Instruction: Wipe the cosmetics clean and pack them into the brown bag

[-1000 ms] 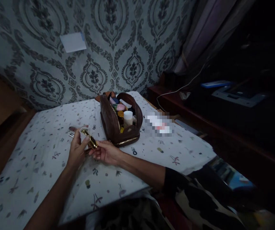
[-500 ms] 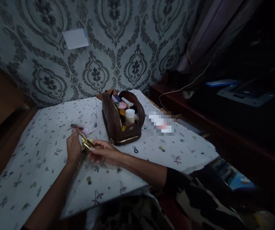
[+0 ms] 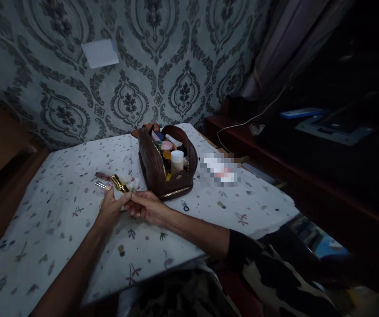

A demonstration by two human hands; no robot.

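Note:
My left hand (image 3: 112, 207) is closed around a shiny gold cosmetic tube (image 3: 119, 183), which points up and away to the left. A slim clear tube (image 3: 102, 185) sticks out beside the left fingers; I cannot tell if it is held too. My right hand (image 3: 148, 207) pinches at the near end of the gold tube, its fingertips meeting the left thumb. A crumpled white tissue (image 3: 134, 183) shows behind those fingertips, partly hidden. Just beyond the left hand, a dark reddish tube (image 3: 101, 175) lies on the cloth.
An unzipped brown toiletry bag (image 3: 152, 176) stands beyond my right hand, holding several items, among them a white-capped jar (image 3: 177, 162). A patterned white cloth (image 3: 64, 211) covers the table. A blurred-out packet (image 3: 220, 169) lies right of the bag. A dark red ledge (image 3: 215, 121) borders the right.
The gold tube has turned more upright and its far end has risen. My left thumb has come across to my right fingertips. The white tissue now shows behind them.

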